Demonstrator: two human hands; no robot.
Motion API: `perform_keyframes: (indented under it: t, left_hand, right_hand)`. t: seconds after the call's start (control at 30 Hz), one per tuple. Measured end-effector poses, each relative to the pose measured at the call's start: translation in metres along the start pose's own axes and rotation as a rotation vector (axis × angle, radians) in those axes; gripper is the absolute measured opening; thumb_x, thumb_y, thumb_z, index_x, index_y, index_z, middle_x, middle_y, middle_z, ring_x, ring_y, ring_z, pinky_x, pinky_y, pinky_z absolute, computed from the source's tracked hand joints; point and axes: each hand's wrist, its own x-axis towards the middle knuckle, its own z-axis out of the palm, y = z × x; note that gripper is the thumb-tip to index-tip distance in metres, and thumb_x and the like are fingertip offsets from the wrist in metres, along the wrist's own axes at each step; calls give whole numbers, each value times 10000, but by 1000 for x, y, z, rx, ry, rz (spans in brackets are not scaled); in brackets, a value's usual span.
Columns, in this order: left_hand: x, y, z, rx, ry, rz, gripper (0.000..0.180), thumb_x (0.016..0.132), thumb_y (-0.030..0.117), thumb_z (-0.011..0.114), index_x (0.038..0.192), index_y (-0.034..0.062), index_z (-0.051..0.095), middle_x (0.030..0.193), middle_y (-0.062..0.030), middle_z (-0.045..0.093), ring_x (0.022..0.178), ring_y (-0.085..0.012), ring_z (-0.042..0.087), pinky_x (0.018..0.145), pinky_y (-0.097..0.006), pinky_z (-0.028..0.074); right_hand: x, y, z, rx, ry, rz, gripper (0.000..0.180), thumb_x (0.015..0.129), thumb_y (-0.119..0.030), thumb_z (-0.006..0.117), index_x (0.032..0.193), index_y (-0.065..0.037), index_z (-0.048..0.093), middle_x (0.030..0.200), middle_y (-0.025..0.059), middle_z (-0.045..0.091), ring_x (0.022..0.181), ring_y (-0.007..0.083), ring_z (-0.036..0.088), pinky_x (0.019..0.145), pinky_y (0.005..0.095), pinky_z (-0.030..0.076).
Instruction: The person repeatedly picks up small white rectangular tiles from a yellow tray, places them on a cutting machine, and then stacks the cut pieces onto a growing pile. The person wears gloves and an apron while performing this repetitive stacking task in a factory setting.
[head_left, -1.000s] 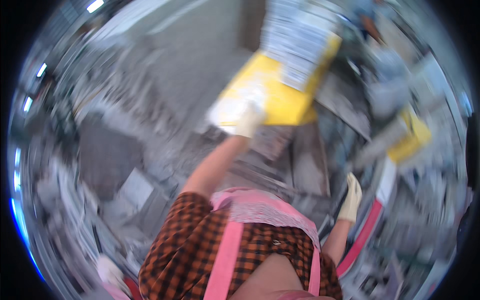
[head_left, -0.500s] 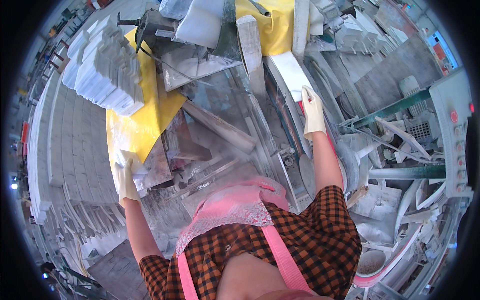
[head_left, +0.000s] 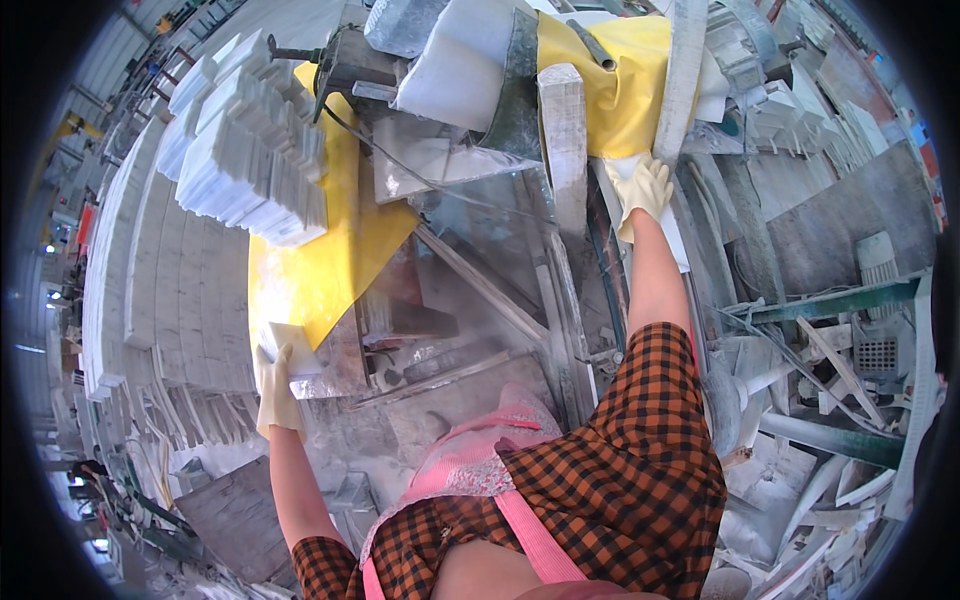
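My left hand [head_left: 275,392], in a pale yellow glove, grips a small white stone block [head_left: 287,340] at the lower edge of a yellow sheet [head_left: 318,262]. My right hand [head_left: 643,193], also gloved, rests on a white stone piece [head_left: 672,232] at the edge of a second yellow sheet [head_left: 618,95], beside a long upright white stone bar [head_left: 564,140]. Between my arms stands a dusty stone-cutting machine with a metal frame [head_left: 480,290].
A stack of several cut white stone tiles [head_left: 250,150] lies on the yellow sheet at upper left. A large white block [head_left: 455,65] sits at the top. Rows of stone slabs [head_left: 150,290] run along the left. Scrap stone and metal frames [head_left: 820,400] crowd the right.
The view swung sharply from one second ago. Over the last half second my right hand moved up to the edge of the upper yellow sheet; my left hand stays on the small white block.
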Motion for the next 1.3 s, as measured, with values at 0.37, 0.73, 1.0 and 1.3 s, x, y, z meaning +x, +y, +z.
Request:
perform_keyframes:
  t: [0.37,0.73,1.0,1.3]
  left_hand:
    - [-38,41,19,-64,-15,7,657,935,190,631,1527,20,403,1420,-168,532,1288,-273,536,1074,-372,427]
    - [-11,13,5,11,-27,37,700,917,262,678,1507,-20,426,1383,-198,558,1250,-291,553,1064,-389,434]
    - [-26,30,10,61,-77,75,653,940,348,652,1446,-26,475,1346,-177,580,1192,-282,579,1012,-396,461]
    - [-9,16,5,41,-76,123,685,903,308,706,1437,-53,474,1295,-194,604,1102,-295,651,920,-407,542]
  right_hand:
    - [-7,22,13,3,29,-139,763,875,-613,656,1394,-58,583,1499,169,516,1375,309,474,1111,510,386]
    - [-82,91,-5,-55,128,-329,585,903,-508,661,1255,-41,654,1249,144,656,1146,324,599,963,464,493]
    - [-129,184,-88,605,-162,-340,559,962,-228,639,1493,-112,507,1489,206,543,1409,333,494,1191,432,356]
    - [-244,193,-110,-234,-179,-466,909,798,-246,802,1565,-56,353,1603,166,393,1510,298,337,1236,461,272]
